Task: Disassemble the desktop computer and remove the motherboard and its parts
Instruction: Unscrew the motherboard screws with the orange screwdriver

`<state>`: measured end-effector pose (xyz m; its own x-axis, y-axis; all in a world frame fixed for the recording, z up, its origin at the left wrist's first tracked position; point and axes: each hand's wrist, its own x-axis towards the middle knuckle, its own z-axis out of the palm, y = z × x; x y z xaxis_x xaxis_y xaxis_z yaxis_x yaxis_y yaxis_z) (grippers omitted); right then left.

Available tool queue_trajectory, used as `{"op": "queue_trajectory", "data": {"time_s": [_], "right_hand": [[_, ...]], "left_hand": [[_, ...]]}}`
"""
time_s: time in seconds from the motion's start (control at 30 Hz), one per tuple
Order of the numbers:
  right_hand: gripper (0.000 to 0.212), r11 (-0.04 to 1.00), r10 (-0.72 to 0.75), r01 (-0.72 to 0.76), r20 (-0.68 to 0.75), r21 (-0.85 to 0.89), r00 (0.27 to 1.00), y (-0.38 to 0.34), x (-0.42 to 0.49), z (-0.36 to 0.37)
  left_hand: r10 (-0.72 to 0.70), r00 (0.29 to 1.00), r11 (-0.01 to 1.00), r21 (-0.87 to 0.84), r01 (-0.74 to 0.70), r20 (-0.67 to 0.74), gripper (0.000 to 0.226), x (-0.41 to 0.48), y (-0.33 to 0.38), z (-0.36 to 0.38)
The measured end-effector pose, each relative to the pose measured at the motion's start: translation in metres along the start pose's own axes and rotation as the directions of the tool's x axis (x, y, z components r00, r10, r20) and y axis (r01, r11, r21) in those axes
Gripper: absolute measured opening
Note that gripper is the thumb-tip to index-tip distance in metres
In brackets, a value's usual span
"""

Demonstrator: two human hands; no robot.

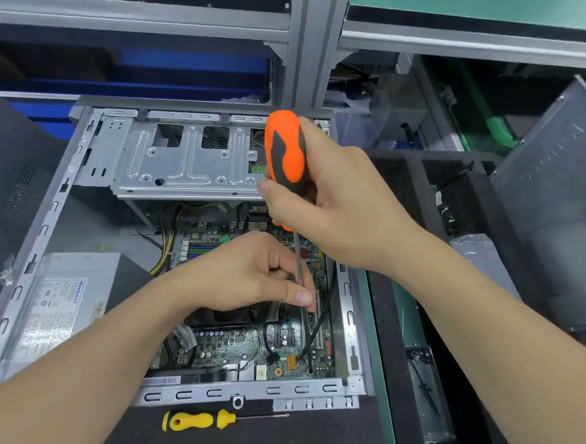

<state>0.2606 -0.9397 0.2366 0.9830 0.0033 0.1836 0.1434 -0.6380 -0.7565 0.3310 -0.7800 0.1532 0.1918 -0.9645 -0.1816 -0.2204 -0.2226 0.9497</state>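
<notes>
Right hand (334,198) grips orange screwdriver (285,146) (left hand (250,272) steadies shaft) on motherboard (244,341)

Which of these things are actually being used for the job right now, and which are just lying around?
In use:
orange screwdriver, held by the right hand
its shaft, steadied by the left hand
motherboard
open computer case

Lying about:
yellow screwdriver in front of the case
grey side panel on the right
</notes>
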Motion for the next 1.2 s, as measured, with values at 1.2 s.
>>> {"op": "queue_trajectory", "data": {"time_s": [1.2], "right_hand": [[0.026, 0.997, -0.068, 0.068, 0.013, 0.048, 0.998, -0.0017, -0.0068, -0.0083]], "left_hand": [[0.067, 0.997, 0.998, 0.021, -0.067, 0.031, 0.010, 0.0009, -0.0022, 0.0027]]}}
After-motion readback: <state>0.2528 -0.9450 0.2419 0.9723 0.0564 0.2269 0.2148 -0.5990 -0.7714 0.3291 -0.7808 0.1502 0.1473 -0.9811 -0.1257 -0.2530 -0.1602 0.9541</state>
